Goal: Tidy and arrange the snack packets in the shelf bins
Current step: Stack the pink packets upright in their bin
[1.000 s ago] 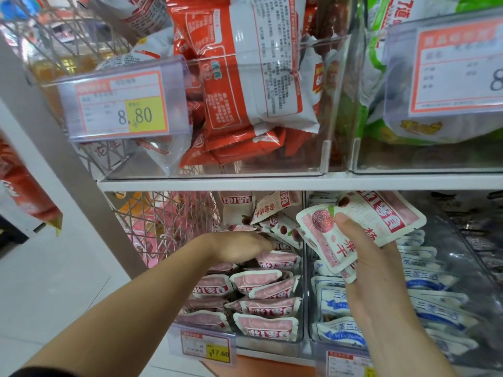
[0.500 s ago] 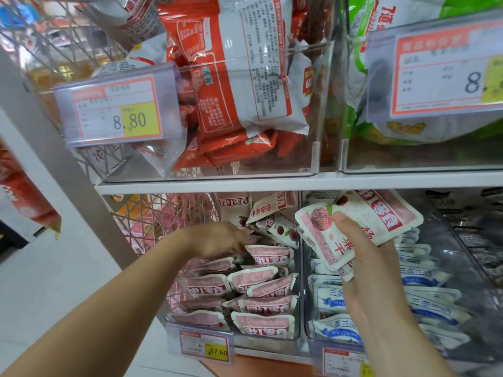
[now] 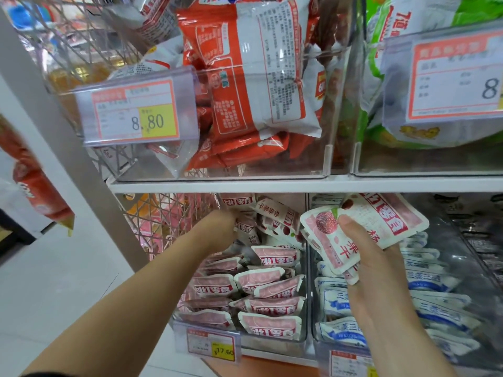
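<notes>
two bare hands work a shop shelf. at four o'clock in the frame, the right hand [image 3: 373, 270] grips a stack of pink packets [image 3: 381, 227], thumb pressed on the top one's face, fingers curled beneath. the stack is held up in front of the right bin [image 3: 319, 346], with its left edge at the divider between two clear bins. at six o'clock a price tag [image 3: 211, 346] reading 17.60 hangs on the front of the left bin [image 3: 272, 344]. this bin is full of pink packets [image 3: 269, 306], lying in rows near the front and jumbled toward the back. the left hand [image 3: 220, 229], near the centre, is sunk into that jumble; its fingers are hidden among the packets, so its grip cannot be told. the right bin holds blue-and-white packets [image 3: 435, 300]. a wire basket [image 3: 163, 219] stands at nine o'clock from the left hand. above a white shelf board [image 3: 272, 185], at twelve o'clock, orange packets [image 3: 239, 85] fill an upper bin behind a tag marked 8.80 [image 3: 136, 115]. green bags [image 3: 408, 28] sit at one o'clock.
</notes>
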The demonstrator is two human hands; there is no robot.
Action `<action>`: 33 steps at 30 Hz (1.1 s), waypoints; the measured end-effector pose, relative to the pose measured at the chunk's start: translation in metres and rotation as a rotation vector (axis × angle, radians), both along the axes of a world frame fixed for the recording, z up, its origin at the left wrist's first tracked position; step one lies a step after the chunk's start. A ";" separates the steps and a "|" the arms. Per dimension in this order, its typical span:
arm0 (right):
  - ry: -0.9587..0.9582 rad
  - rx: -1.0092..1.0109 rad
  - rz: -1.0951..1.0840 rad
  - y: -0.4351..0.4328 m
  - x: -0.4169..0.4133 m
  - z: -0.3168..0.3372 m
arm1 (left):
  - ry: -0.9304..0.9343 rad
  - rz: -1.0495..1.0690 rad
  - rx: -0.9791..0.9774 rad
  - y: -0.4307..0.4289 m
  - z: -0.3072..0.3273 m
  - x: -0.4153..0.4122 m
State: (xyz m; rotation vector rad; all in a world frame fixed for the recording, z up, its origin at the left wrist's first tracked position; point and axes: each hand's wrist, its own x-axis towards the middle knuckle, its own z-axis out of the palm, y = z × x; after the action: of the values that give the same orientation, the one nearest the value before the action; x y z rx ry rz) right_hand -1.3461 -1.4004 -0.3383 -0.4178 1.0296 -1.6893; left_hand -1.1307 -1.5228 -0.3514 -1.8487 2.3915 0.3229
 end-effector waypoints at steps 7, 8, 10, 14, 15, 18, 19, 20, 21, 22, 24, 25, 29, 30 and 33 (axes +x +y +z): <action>0.005 0.010 -0.013 0.000 0.000 0.000 | -0.043 -0.171 0.151 -0.002 0.019 0.001; 0.004 0.013 -0.015 0.000 0.000 0.000 | -0.078 -0.184 0.166 -0.005 0.017 0.004; 0.006 0.018 -0.015 0.000 0.001 0.000 | -0.092 -0.171 0.171 -0.008 0.014 0.006; -0.001 0.005 -0.005 0.001 0.000 0.000 | -0.094 -0.154 0.173 -0.006 0.019 0.003; -0.003 0.002 -0.002 0.001 0.000 0.000 | -0.114 -0.157 0.142 -0.004 0.019 0.001; -0.002 -0.002 0.005 0.001 0.000 0.000 | -0.160 -0.120 0.007 -0.001 0.011 -0.005; -0.002 -0.004 0.006 0.001 0.000 0.000 | -0.184 -0.098 -0.034 -0.002 0.010 -0.005; 0.000 -0.004 0.006 0.001 0.000 -0.001 | -0.212 -0.116 -0.089 -0.004 0.008 -0.003; 0.003 -0.004 0.005 0.000 0.000 -0.001 | -0.208 -0.125 -0.113 -0.005 0.007 -0.002; 0.007 -0.006 0.005 0.000 0.000 -0.001 | -0.222 -0.129 -0.134 -0.006 0.006 -0.002; 0.014 -0.009 0.005 0.001 0.000 0.000 | -0.351 -0.163 -0.135 -0.011 0.008 -0.001; 0.017 -0.008 0.003 0.001 0.000 0.000 | -0.380 -0.146 -0.135 -0.011 0.008 -0.002; 0.021 -0.005 0.003 0.001 0.000 0.000 | -0.429 -0.233 -0.136 -0.013 0.008 0.004; 0.018 -0.007 0.006 0.001 0.000 -0.001 | -0.400 -0.236 -0.117 -0.015 0.007 0.006; 0.016 -0.015 0.014 0.002 0.000 -0.001 | -0.342 -0.231 -0.089 -0.021 0.005 0.010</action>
State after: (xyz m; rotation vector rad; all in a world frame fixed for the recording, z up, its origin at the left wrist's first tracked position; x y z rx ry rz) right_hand -1.3465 -1.3989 -0.3394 -0.4479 1.0244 -1.6844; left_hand -1.1210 -1.5440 -0.3466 -1.4904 2.3715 -0.1133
